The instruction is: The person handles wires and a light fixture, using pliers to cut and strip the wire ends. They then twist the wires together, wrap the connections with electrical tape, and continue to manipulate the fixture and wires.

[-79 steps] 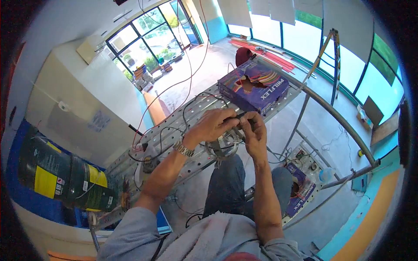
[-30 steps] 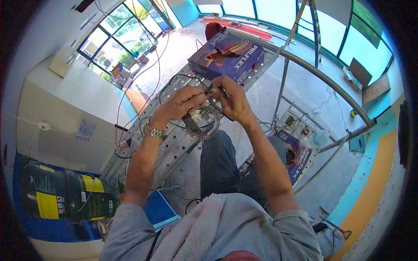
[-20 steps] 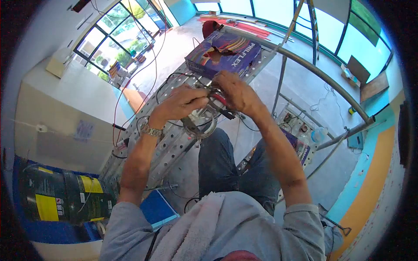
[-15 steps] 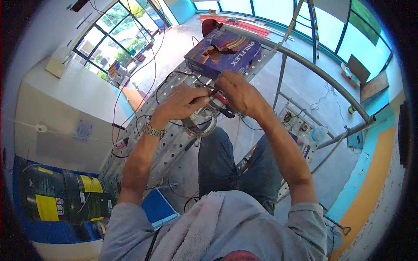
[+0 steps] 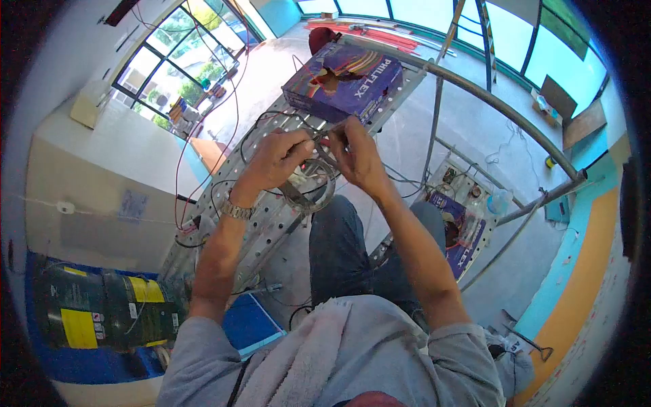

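My left hand [image 5: 278,159], with a metal watch on its wrist, pinches a dark wire close to my right hand. My right hand [image 5: 354,152] is closed on the dark wire too, with a small red piece beside its fingers. The two hands nearly meet above the perforated metal plank [image 5: 261,234]. Just below them hangs a round metal-and-clear ring [image 5: 308,197], whose exact nature I cannot make out. Beyond my fingers lies a purple box [image 5: 346,81] with a torn opening in its top.
A curved scaffold pipe [image 5: 505,112] runs along the right. Below it, a lower plank holds another purple box [image 5: 458,230] and bottles. Large dark-green rolls [image 5: 105,308] with yellow labels lie at lower left. Loose red wires [image 5: 180,183] hang at left. A ladder [image 5: 487,41] stands behind.
My right hand has moved left and slightly down, with its forearm drawn inward. More of the lower plank and its purple box shows. The view has shifted slightly.
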